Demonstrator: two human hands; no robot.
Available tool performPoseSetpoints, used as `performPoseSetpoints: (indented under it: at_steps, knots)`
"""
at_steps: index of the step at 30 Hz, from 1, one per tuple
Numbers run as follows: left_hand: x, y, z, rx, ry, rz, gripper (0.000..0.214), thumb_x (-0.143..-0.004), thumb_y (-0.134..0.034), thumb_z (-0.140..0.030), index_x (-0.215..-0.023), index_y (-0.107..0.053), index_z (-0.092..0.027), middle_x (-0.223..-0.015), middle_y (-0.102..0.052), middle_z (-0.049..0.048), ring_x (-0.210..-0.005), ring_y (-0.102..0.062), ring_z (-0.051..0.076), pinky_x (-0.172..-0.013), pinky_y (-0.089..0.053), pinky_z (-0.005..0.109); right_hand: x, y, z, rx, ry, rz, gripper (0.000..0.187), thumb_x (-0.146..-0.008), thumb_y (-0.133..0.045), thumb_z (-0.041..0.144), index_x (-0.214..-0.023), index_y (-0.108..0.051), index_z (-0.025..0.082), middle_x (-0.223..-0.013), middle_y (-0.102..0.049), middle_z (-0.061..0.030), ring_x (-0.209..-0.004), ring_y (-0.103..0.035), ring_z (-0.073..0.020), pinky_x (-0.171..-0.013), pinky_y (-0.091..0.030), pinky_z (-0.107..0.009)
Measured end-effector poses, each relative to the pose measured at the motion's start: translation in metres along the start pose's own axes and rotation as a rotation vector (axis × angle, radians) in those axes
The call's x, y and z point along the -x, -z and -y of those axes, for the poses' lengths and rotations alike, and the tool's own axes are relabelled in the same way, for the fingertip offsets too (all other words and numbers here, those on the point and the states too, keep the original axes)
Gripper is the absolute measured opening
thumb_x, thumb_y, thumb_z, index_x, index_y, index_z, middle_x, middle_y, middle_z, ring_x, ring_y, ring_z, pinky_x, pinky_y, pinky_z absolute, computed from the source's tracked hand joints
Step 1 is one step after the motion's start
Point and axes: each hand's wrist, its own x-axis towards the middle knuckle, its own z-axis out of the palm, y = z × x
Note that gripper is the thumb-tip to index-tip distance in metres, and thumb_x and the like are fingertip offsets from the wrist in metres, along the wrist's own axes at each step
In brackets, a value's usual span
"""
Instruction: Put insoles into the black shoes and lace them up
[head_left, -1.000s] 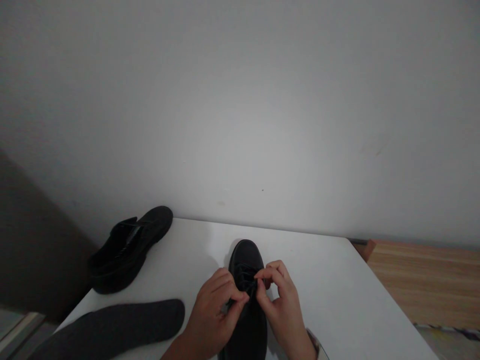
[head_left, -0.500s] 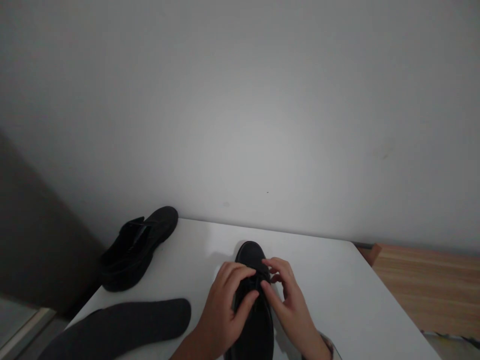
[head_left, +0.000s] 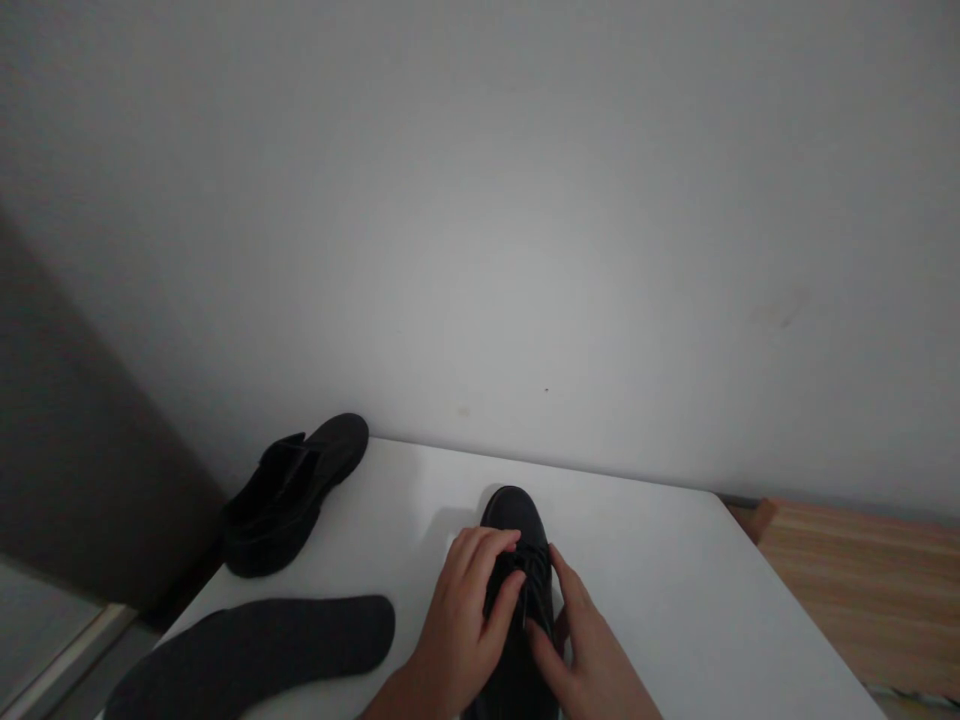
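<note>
A black lace-up shoe (head_left: 517,511) lies on the white table with its toe towards the wall. Over its lacing, my left hand (head_left: 463,615) is curled, thumb and index fingertips at the shoelace (head_left: 534,562). My right hand (head_left: 586,645) grips the shoe's right side, fingers along the outer edge and thumb on the upper near the lacing. The hands hide much of the shoe's middle, and its heel end runs out of the picture. To the left lies a dark grey insole (head_left: 277,640).
A second black shoe (head_left: 300,495) stands at the table's back left corner, against the wall (head_left: 510,250). The white table (head_left: 652,560) ends at the right beside a lower wooden surface (head_left: 862,580).
My right hand has drawn back from the top of the lacing to the shoe's right side. My left hand stays over the laces. The whole view has shifted slightly.
</note>
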Motion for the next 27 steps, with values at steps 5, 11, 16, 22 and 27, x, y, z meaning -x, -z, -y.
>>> performPoseSetpoints:
  at_steps: [5,11,16,22,27]
  knots:
    - [-0.001,0.000,-0.002,0.007,-0.016,0.004,0.028,-0.098,-0.049,-0.015,-0.124,-0.054,-0.024,-0.114,-0.063,0.0097,-0.109,-0.058,0.025,-0.095,-0.051,0.044,-0.011,0.004,0.015,0.066,-0.084,0.039,0.073,-0.080,-0.047,0.020,-0.149,-0.036,0.001,-0.125,-0.070,-0.0205,-0.110,-0.070,-0.0283,-0.095,-0.055,-0.041]
    - [0.000,0.001,-0.004,0.022,-0.022,0.006,0.030,-0.099,-0.048,-0.016,-0.127,-0.053,-0.024,-0.117,-0.062,0.0105,-0.110,-0.058,0.025,-0.095,-0.051,0.044,-0.014,0.037,-0.003,0.020,-0.040,-0.072,0.050,-0.083,-0.043,0.023,-0.126,-0.066,0.011,-0.119,-0.075,-0.0135,-0.115,-0.069,-0.0265,-0.101,-0.053,-0.041]
    - [-0.001,0.001,-0.003,0.003,-0.033,-0.017,0.030,-0.097,-0.051,-0.013,-0.125,-0.052,-0.025,-0.111,-0.064,0.0096,-0.106,-0.059,0.026,-0.092,-0.050,0.046,0.004,0.095,-0.057,0.106,-0.047,-0.278,0.049,-0.079,-0.052,0.038,-0.119,-0.072,0.019,-0.120,-0.075,-0.0099,-0.115,-0.069,-0.0310,-0.104,-0.052,-0.046]
    - [0.002,-0.003,0.000,-0.001,-0.054,-0.033,0.041,-0.095,-0.052,-0.011,-0.133,-0.046,-0.026,-0.107,-0.066,0.0074,-0.101,-0.062,0.025,-0.091,-0.050,0.045,0.017,0.172,-0.148,0.185,-0.141,-0.451,0.047,-0.074,-0.058,0.046,-0.111,-0.074,0.022,-0.119,-0.076,-0.0127,-0.116,-0.067,-0.0378,-0.107,-0.047,-0.050]
    - [0.004,-0.006,0.003,0.000,-0.047,-0.037,0.049,-0.093,-0.053,-0.009,-0.137,-0.042,-0.028,-0.105,-0.067,0.0055,-0.100,-0.063,0.024,-0.096,-0.049,0.047,0.004,0.211,-0.186,0.191,-0.227,-0.501,0.036,-0.070,-0.057,0.046,-0.091,-0.076,0.023,-0.100,-0.080,-0.0174,-0.105,-0.071,-0.0439,-0.096,-0.054,-0.056]
